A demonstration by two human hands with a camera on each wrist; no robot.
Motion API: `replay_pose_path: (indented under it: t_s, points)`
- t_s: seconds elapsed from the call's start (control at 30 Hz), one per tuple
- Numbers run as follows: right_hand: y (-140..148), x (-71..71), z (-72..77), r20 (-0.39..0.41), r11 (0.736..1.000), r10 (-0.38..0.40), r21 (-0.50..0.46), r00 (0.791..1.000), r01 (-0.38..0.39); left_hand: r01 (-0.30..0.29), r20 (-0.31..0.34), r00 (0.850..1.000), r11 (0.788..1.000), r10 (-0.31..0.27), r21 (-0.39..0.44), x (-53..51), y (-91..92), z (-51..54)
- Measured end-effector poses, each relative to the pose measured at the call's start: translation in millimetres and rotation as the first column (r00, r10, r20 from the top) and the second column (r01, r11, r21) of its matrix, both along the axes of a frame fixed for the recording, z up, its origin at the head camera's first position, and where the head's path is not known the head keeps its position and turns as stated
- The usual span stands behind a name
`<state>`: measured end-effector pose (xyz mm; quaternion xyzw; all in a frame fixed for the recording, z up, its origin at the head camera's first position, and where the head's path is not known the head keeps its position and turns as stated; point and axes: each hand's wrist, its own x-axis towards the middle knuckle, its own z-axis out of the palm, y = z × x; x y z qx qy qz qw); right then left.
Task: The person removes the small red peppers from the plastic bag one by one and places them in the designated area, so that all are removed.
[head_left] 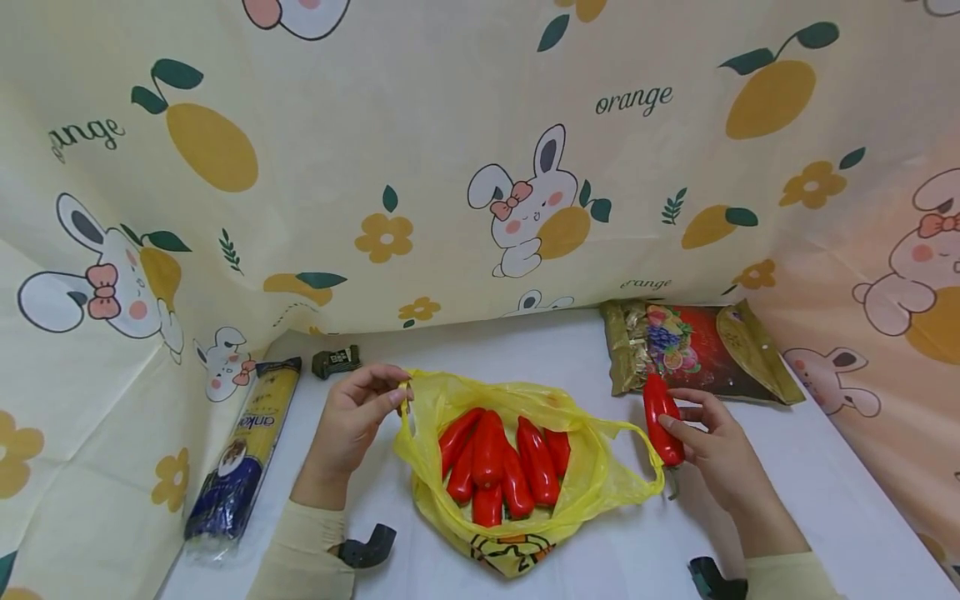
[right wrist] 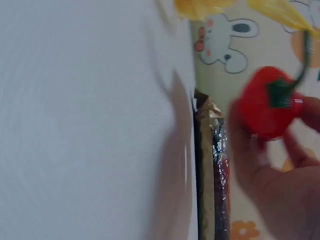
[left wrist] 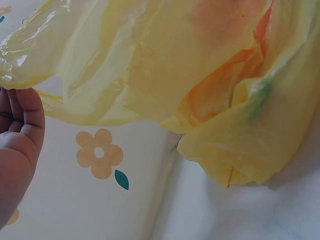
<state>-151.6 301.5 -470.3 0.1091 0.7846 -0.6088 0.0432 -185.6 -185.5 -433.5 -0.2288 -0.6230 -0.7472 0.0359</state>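
A yellow plastic bag (head_left: 592, 492) sits on the white table with its mouth spread wide, and several red peppers (head_left: 488, 450) lie inside. My left hand (head_left: 356, 421) pinches the bag's left handle between thumb and fingers; the left wrist view shows the stretched yellow plastic (left wrist: 120, 75) beside the fingers. In my right hand (head_left: 716, 446) is one more red pepper (head_left: 660, 421), held upright just right of the bag's right handle, its stem pointing down. The right wrist view shows this pepper's green stem end (right wrist: 280, 93) toward the camera, slightly blurred.
Behind my right hand lies a gold and red packet (head_left: 720, 350) against the patterned cloth backdrop (head_left: 450, 167). A blue and yellow packet (head_left: 243, 458) leans at the left edge. One small dark wrapped item (head_left: 336, 362) rests at the back left.
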Motion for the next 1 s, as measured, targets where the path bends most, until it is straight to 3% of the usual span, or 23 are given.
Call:
replay_pose_path:
  t_s: [0.2,0.5,1.0]
  points:
    - [3,-5.5,-11.1,0.104,0.991,-0.010,0.131,0.995,-0.004,-0.004,-0.005,1.000,1.000,0.004,-0.003,0.3,0.0,0.2]
    - [-2,-5.7,-14.1,0.149,0.956,0.043,0.281,0.988,-0.084,0.023,-0.019,1.000,1.000,-0.023,0.005,-0.5,1.0,-1.7]
    - [-5,-4.3,-12.6,0.132,0.951,0.051,0.297,0.990,-0.088,0.005,-0.006,1.000,1.000,-0.005,-0.001,-0.7,1.8,-2.5]
